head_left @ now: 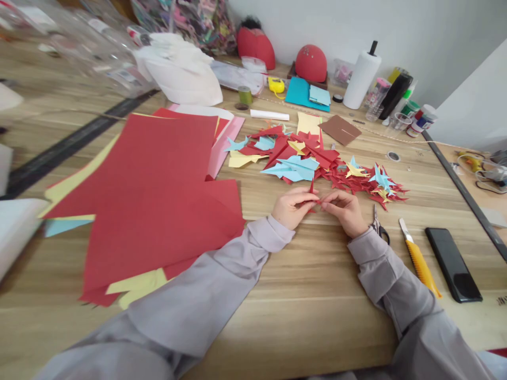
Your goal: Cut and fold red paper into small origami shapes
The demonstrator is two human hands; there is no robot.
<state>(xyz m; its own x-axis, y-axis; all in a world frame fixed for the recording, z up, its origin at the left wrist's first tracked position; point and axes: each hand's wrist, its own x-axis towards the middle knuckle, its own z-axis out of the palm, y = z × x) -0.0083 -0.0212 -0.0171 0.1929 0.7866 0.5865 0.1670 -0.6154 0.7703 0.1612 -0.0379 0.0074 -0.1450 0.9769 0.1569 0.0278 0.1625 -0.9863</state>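
Observation:
Between my two hands is a small folded red paper piece [311, 187], with one thin point sticking up. My left hand [292, 206] pinches it from the left side. The fingertips of my right hand [344, 209] are closed together at its right edge, and the fingers cover much of the piece. Just beyond my hands lies a heap of folded paper pieces [332, 158], mostly red with some blue and yellow ones. A blue paper plane [293, 168] rests at the front of that heap. Large red paper sheets [158, 195] spread out to my left.
Right of my hands lie scissors [379, 227], a yellow utility knife [418, 258] and a black phone [453, 264]. Toward the wall stand a white roll [362, 79], several bottles [422, 121], a yellow tape measure [276, 84] and red domes [311, 63]. Brown card [339, 130] lies behind the heap.

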